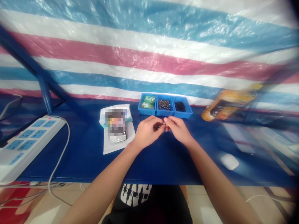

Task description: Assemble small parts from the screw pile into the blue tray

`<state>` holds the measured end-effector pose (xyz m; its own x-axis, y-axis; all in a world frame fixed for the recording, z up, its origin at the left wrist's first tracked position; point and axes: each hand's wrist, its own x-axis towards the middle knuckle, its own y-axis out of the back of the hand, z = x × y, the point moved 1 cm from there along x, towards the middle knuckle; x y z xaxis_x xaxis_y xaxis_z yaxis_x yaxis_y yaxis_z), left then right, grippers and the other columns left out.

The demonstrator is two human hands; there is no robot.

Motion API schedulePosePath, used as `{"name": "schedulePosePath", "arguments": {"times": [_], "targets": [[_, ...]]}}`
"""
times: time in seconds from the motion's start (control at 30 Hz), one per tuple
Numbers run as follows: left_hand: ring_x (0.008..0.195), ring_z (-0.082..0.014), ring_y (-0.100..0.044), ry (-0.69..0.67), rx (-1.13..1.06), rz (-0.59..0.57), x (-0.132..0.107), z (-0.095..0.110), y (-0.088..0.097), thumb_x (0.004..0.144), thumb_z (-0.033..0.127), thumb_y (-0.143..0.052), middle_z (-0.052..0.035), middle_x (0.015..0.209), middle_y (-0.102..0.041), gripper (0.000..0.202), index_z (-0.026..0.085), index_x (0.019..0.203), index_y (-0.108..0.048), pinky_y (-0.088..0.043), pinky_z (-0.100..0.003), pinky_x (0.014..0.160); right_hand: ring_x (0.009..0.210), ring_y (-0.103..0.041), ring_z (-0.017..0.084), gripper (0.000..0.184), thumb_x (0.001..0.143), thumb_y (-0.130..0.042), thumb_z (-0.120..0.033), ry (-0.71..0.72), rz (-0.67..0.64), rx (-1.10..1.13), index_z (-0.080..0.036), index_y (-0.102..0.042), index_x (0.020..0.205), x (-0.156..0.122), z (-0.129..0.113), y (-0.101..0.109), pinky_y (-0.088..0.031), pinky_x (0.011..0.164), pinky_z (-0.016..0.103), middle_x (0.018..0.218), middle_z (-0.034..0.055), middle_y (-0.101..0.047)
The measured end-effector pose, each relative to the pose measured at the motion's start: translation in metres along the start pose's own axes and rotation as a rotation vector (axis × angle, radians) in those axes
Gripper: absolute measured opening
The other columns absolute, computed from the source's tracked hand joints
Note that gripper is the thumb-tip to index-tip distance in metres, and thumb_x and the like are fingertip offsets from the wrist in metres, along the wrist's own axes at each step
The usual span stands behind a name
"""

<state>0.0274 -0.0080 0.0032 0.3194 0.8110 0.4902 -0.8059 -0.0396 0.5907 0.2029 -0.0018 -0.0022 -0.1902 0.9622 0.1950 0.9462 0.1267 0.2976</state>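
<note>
My left hand [147, 132] curls around a small cluster of dark and brass-coloured metal pieces [157, 126]. Thumb and fingertips of my right hand [177, 128] are pinched together and meet the left fingertips; what sits between them is too small to make out. Both hands are over the table, just in front of three joined blue bins. In the left bin [139, 109] lie green-and-white packets [148, 102]. The middle bin [165, 113] holds many small brass and dark pieces [164, 105]. Small black pieces [180, 106] fill part of the right bin [184, 115].
On the blue table [161, 165], a white packet [109, 147] with a blurred-out print lies left. A power strip [35, 137] with a loose cable [67, 140] is further left. At right are an orange bottle [230, 101] and a white mouse-like object [230, 161]. Striped sheeting [140, 59] hangs behind.
</note>
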Motion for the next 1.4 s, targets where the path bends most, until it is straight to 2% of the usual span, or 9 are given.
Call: {"name": "schedulePosePath", "arguments": {"times": [0.17, 0.27, 0.33, 0.4, 0.5, 0.57, 0.73, 1.07, 1.4], "targets": [[0.076, -0.0138, -0.062, 0.093, 0.058, 0.169, 0.003, -0.006, 0.003, 0.092, 0.025, -0.056, -0.0031, 0.097, -0.068, 0.014, 0.021, 0.096, -0.068, -0.050, -0.028, 0.073, 0.053, -0.052, 0.012, 0.052, 0.092, -0.053, -0.059, -0.071, 0.051, -0.015, -0.019, -0.054, 0.059, 0.003, 0.008, 0.000, -0.045, 0.058, 0.027, 0.055, -0.0005, -0.056], [0.076, -0.0138, -0.061, 0.114, 0.055, 0.220, 0.004, -0.010, 0.004, 0.092, 0.024, -0.055, -0.0030, 0.098, -0.068, 0.014, 0.021, 0.094, -0.068, -0.050, -0.027, 0.071, 0.055, -0.056, 0.012, 0.037, 0.089, -0.059, -0.057, -0.054, 0.194, 0.115, -0.021, -0.063, 0.096, 0.005, 0.010, 0.000, -0.048, 0.059, 0.027, 0.070, -0.0017, -0.063], [0.078, -0.0142, -0.062, 0.123, 0.055, 0.225, 0.004, -0.012, 0.003, 0.093, 0.024, -0.054, -0.0033, 0.100, -0.068, 0.015, 0.021, 0.095, -0.068, -0.050, -0.027, 0.071, 0.057, -0.059, 0.011, 0.051, 0.087, -0.063, -0.054, -0.020, 0.263, 0.182, -0.027, -0.049, 0.129, 0.006, 0.011, -0.001, -0.051, 0.060, 0.027, 0.087, -0.0013, -0.067], [0.078, -0.0144, -0.062, 0.132, 0.058, 0.223, 0.004, -0.013, 0.003, 0.092, 0.022, -0.053, -0.0035, 0.102, -0.068, 0.016, 0.021, 0.096, -0.068, -0.051, -0.028, 0.072, 0.057, -0.059, 0.011, 0.057, 0.088, -0.061, -0.051, -0.014, 0.239, 0.160, -0.029, -0.042, 0.138, 0.005, 0.012, 0.000, -0.051, 0.059, 0.027, 0.089, -0.0007, -0.067], [0.083, -0.0155, -0.064, 0.144, 0.071, 0.228, 0.004, -0.016, 0.003, 0.093, 0.019, -0.050, -0.0035, 0.104, -0.067, 0.019, 0.022, 0.099, -0.068, -0.052, -0.030, 0.078, 0.064, -0.061, 0.015, 0.034, 0.093, -0.057, -0.041, 0.016, 0.132, -0.077, -0.024, -0.059, 0.122, 0.004, 0.016, 0.000, -0.053, 0.064, 0.031, 0.085, 0.0020, -0.068], [0.091, -0.0177, -0.065, 0.158, 0.092, 0.215, 0.004, -0.019, 0.003, 0.094, 0.017, -0.047, -0.0041, 0.107, -0.067, 0.023, 0.022, 0.102, -0.068, -0.052, -0.032, 0.084, 0.080, -0.065, 0.019, 0.025, 0.094, -0.053, -0.030, 0.096, 0.083, -0.321, -0.024, -0.067, 0.114, 0.003, 0.021, 0.000, -0.054, 0.077, 0.036, 0.096, 0.0058, -0.069], [0.103, -0.0226, -0.065, 0.185, 0.207, 0.087, 0.001, -0.030, -0.004, 0.094, 0.017, -0.046, -0.0058, 0.114, -0.065, 0.029, 0.026, 0.110, -0.068, -0.051, -0.038, 0.093, 0.109, -0.058, 0.027, 0.044, 0.094, -0.044, -0.012, 0.264, -0.042, -0.680, -0.027, -0.065, 0.130, 0.003, 0.031, -0.005, -0.049, 0.096, 0.044, 0.121, 0.0110, -0.061], [0.097, -0.0258, -0.062, 0.206, 0.337, -0.100, -0.004, -0.032, -0.011, 0.095, 0.020, -0.046, -0.0081, 0.109, -0.069, 0.027, 0.025, 0.110, -0.069, -0.049, -0.042, 0.092, 0.105, -0.056, 0.025, 0.033, 0.096, -0.051, -0.020, 0.285, -0.123, -0.723, -0.031, -0.072, 0.119, 0.002, 0.031, -0.011, -0.049, 0.094, 0.042, 0.119, 0.0081, -0.062], [0.094, -0.0237, -0.063, 0.156, 0.352, -0.133, -0.004, -0.032, -0.010, 0.096, 0.019, -0.044, -0.0071, 0.102, -0.070, 0.029, 0.025, 0.107, -0.070, -0.050, -0.038, 0.089, 0.095, -0.055, 0.023, 0.020, 0.096, -0.054, -0.021, 0.349, -0.100, -0.813, -0.023, -0.074, 0.097, 0.004, 0.022, -0.016, -0.046, 0.089, 0.039, 0.103, 0.0079, -0.068]]}}
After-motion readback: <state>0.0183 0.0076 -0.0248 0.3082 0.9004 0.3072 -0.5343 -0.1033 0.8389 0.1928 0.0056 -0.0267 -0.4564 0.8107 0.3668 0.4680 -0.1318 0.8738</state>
